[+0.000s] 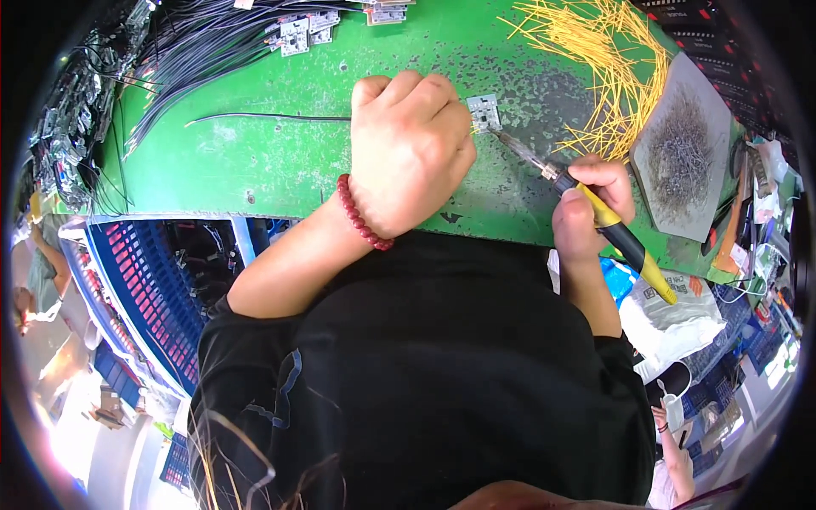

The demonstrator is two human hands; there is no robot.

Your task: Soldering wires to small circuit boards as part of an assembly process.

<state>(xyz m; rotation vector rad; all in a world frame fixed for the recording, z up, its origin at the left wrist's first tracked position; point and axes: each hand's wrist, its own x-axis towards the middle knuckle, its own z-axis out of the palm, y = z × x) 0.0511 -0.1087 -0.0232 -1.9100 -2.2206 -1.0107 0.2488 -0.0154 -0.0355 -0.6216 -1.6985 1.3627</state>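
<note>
My left hand [414,140], a red bead bracelet at its wrist, is closed over a thin black cable [272,116]. The cable trails out to the left, and its middle is hidden by the fist. Just right of the knuckles a small white circuit board [483,113] lies on the green worktop [289,178]. My right hand [595,204] grips a yellow and black soldering iron [614,225] like a pen. The iron's tip meets the board's lower right edge, or sits very close to it. A bit of yellow wire shows between the fist and the board.
Bundled black cables [212,51] with circuit boards [296,36] lie at the back left. Loose yellow wires [599,51] spread at the back right, beside a grey plate [650,183] bearing dark solder debris. Blue crates [157,289] stand below left; other people appear at both sides.
</note>
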